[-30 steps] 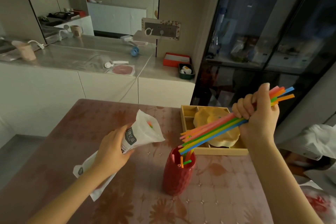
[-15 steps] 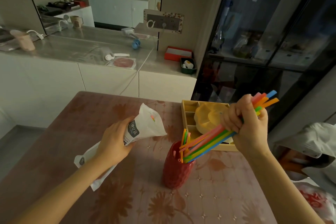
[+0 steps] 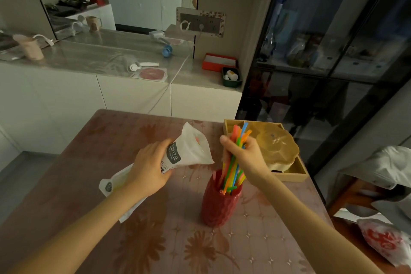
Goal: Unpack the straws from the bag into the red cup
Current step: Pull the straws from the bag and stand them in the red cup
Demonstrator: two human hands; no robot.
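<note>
We see the right hand (image 3: 244, 155) closed around a bundle of coloured straws (image 3: 233, 162), held nearly upright, their lower ends down inside the red cup (image 3: 219, 204) and their tops fanning out above the fingers. The cup stands on the brown flowered table (image 3: 155, 240), just near of the hand. To the left, the left hand (image 3: 148, 170) is wrapped around the middle of the white bag (image 3: 191, 151), lifted off the table with its open mouth tilted up toward the far right. Behind the right hand, a wooden tray (image 3: 295, 173) holds a yellow dish (image 3: 278, 147).
</note>
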